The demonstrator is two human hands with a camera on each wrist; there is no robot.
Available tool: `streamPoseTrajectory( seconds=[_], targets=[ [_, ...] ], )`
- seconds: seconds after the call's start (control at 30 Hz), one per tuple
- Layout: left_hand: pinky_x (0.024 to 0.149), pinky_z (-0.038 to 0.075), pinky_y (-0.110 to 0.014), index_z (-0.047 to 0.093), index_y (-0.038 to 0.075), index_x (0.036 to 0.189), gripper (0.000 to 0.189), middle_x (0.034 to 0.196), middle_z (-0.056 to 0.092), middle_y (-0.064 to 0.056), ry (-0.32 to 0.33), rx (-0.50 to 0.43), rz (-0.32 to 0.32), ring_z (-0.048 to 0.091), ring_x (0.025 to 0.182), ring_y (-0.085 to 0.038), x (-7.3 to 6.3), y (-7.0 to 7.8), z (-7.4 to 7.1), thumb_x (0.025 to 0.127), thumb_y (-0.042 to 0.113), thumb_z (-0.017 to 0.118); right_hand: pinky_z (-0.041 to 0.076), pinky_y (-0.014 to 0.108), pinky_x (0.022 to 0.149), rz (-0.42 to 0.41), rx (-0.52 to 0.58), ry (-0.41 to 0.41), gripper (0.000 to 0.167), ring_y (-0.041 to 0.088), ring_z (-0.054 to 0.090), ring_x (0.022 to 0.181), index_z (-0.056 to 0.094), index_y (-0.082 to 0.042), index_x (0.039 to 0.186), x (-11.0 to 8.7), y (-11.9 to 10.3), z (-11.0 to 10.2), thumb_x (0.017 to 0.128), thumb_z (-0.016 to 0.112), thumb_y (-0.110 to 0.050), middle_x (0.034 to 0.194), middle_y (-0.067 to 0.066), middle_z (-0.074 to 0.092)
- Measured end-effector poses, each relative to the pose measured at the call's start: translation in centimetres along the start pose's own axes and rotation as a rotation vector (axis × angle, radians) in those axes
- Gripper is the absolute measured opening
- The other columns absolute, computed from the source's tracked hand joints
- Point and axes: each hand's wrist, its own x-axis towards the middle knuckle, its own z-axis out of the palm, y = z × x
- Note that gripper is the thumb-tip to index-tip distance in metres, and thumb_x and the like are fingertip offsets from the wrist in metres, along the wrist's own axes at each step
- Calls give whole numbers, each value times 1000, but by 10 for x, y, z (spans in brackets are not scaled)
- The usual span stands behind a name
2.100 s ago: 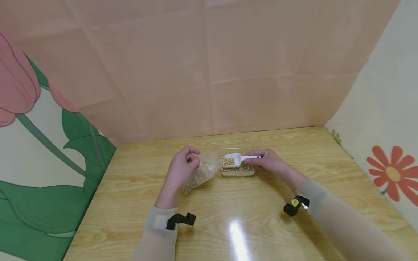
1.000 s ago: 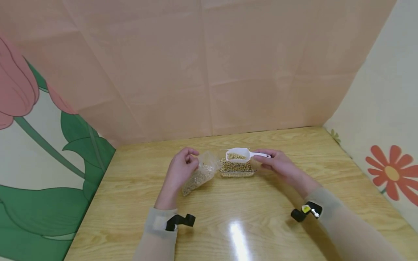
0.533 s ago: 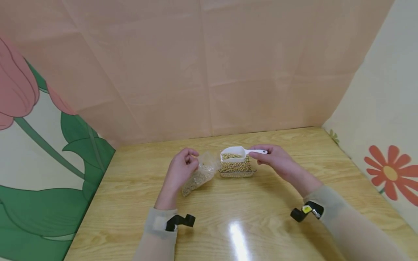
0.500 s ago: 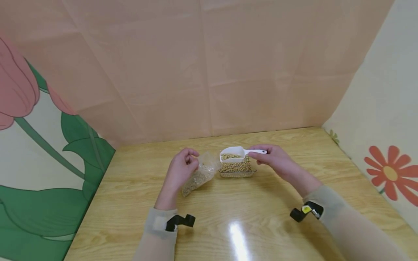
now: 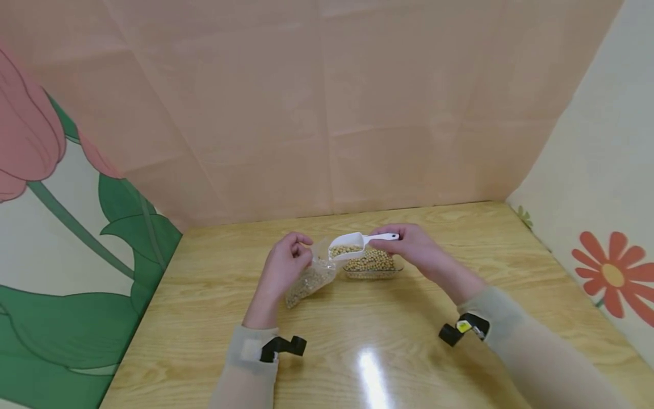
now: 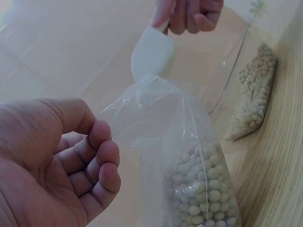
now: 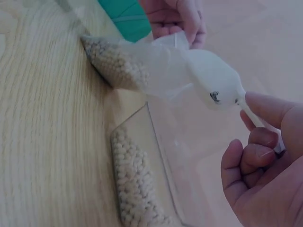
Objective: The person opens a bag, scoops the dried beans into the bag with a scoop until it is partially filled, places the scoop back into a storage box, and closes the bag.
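My right hand (image 5: 411, 245) pinches the handle of a white scoop (image 5: 356, 239) that carries round yellow beans, like soybeans (image 5: 344, 250). The scoop's front end overlaps the mouth of a clear plastic bag (image 6: 156, 99). Through the bag's lower part more pale beans (image 6: 203, 198) show, and the bag leans slantwise on the table. At the bag's upper left edge, my left hand (image 6: 61, 161) pinches the film between thumb and curled fingers. Just right of the bag is a clear rectangular container (image 5: 372, 275) of the same beans, partly below my right hand and the scoop.
A wood-grain table (image 5: 204, 318) lies under everything. Behind it hangs a plain pinkish cloth (image 5: 255, 142). Flower-patterned panels stand at the left and right. Each sleeve bears a black camera mount (image 5: 283, 347) at the wrist.
My right hand has lifted the bean-filled scoop out of the container, then brought it left to the bag's mouth. My left hand and the bag have stayed nearly in place.
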Motion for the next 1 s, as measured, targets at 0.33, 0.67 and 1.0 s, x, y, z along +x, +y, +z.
streamPoseTrajectory(
  seconds=[0.33, 0.67, 1.0],
  targets=[
    [68, 51, -35, 71, 8, 122, 30, 81, 69, -3, -4, 12, 5, 60, 68, -20, 0, 1, 0, 96, -2, 61, 47, 30, 66, -88, -195, -8, 35, 19, 56, 77, 83, -14, 122, 3, -20, 10, 98, 86, -38, 99, 8, 75],
    [70, 52, -36, 71, 7, 123, 31, 82, 70, -3, -10, 1, -1, 61, 71, -20, 1, -1, 0, 95, -1, 61, 48, 32, 64, -165, -318, -16, 24, 19, 58, 72, 83, -16, 117, 0, -39, 18, 100, 83, -33, 92, 2, 75],
    [69, 52, -36, 71, 8, 124, 30, 83, 70, -3, -6, 9, 1, 64, 73, -22, 0, 1, 1, 96, 0, 62, 50, 32, 64, -196, -355, 18, 24, 19, 61, 73, 83, -15, 118, -6, -42, 14, 100, 84, -31, 94, 2, 76]
  ],
)
